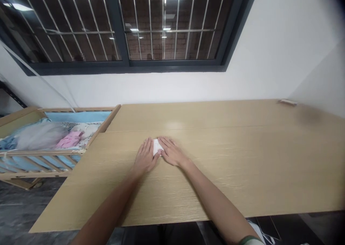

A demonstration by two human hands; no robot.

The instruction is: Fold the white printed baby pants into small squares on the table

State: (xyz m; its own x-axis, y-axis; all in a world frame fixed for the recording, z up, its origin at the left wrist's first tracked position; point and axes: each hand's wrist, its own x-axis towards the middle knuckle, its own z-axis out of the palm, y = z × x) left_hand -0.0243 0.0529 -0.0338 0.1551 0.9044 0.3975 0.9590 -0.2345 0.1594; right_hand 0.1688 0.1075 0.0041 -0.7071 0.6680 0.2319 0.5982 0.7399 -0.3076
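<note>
A small white piece, like folded paper or tissue (156, 146), lies flat on the light wooden table (229, 162). My left hand (146, 156) rests flat over its left edge, fingers stretched out and pointing away from me. From the other side, my right hand (171, 152) lies flat over its right edge, fingers also extended. The two thumbs nearly meet at the near edge of the white piece. Its middle shows between the hands, while both sides are hidden under the fingers.
A wooden crib (43, 152) with blue lining, bedding and a pink cloth (70, 139) stands at the table's left. Behind is a white wall with a barred window (172, 66). A small flat object (287, 102) lies at the far right corner. A seam runs across the tabletop.
</note>
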